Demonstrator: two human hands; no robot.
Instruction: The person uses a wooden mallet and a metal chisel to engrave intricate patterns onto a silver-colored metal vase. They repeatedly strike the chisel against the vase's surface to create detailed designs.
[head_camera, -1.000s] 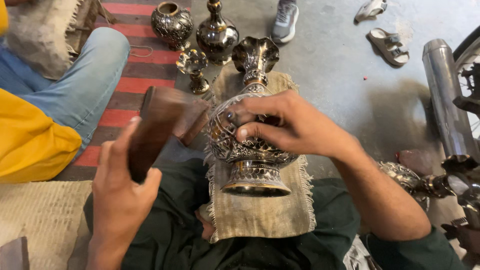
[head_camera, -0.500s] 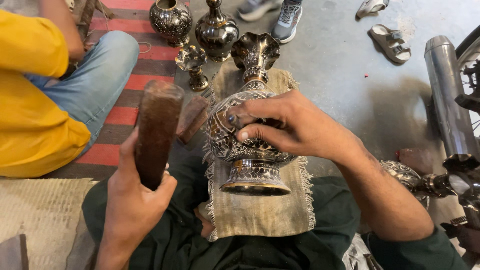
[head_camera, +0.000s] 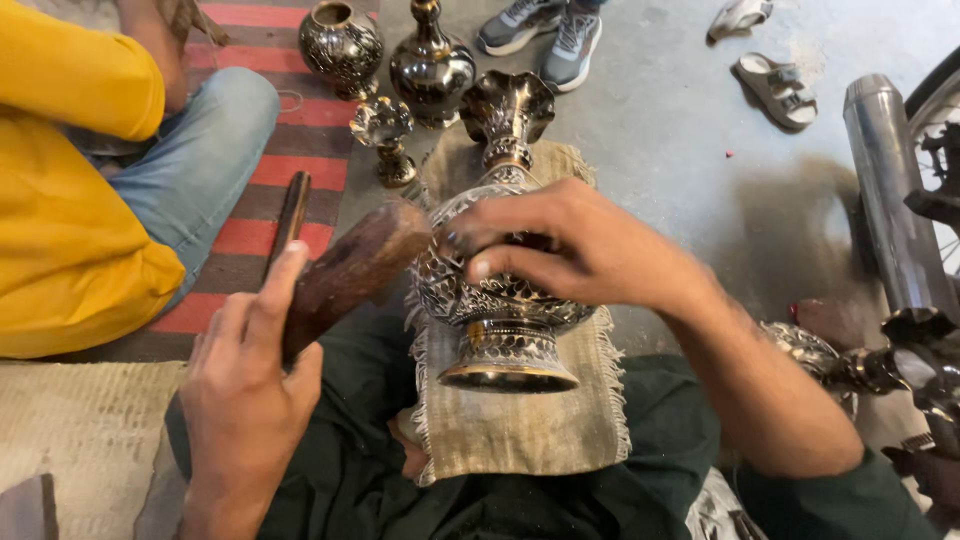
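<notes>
Grey concrete floor (head_camera: 680, 130) fills most of my view, with a red and dark striped rug (head_camera: 262, 170) on the left. Across my lap lies a frayed beige cloth (head_camera: 520, 430), and on it rests an engraved silver-and-black metal vase (head_camera: 500, 300), tipped on its side with its foot toward me and its flared mouth pointing away. My right hand (head_camera: 570, 250) lies over the vase's belly, fingers curled and pressing on it. My left hand (head_camera: 250, 390) is closed around a dark brown wooden mallet (head_camera: 345, 275), whose head sits just beside the vase's left flank; I cannot tell whether they touch. Beyond the vase stand a small engraved goblet (head_camera: 382, 135), a round engraved pot (head_camera: 342, 45) and a dark long-necked flask (head_camera: 432, 65). A person in a yellow top and blue jeans (head_camera: 80, 200) sits at left.
</notes>
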